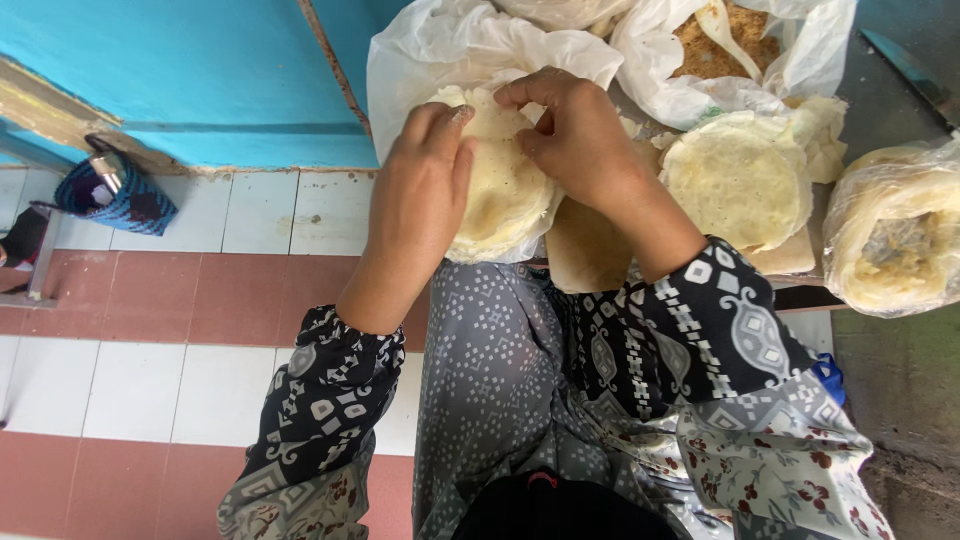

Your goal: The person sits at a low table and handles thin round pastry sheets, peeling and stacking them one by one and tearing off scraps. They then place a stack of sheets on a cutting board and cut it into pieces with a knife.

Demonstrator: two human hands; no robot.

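Turquoise paint is covering the wall [200,70] at the far side, and the floor [150,330] below it is showing bands of white and reddish-brown tile. A blue woven bag [115,195] is lying on the tiles near the wall, well apart from the work. The person is sitting or standing over a low work surface [900,390], grey and worn, with a patterned grey garment [490,370] hanging beneath the arms.

Both hands are working on a pale, floury flat dough round [500,190], which is lying on a white plastic bag [430,50] just in front of the body. The left hand [425,190] is curling over the round's left edge, fingers closed against it. The right hand [575,135] is pinching the upper edge between thumb and fingertips. The round is lying flat, face up; its outline is slightly oval, the longer axis running away from the person toward the wall.

To the right, a second dough round [740,180] is resting on a brown board [585,250], near but apart. A bagged stack of rounds [895,235] is sitting at the far right. Behind, an open bag of brown crumbly filling [750,35] is holding a pale spoon [722,30].
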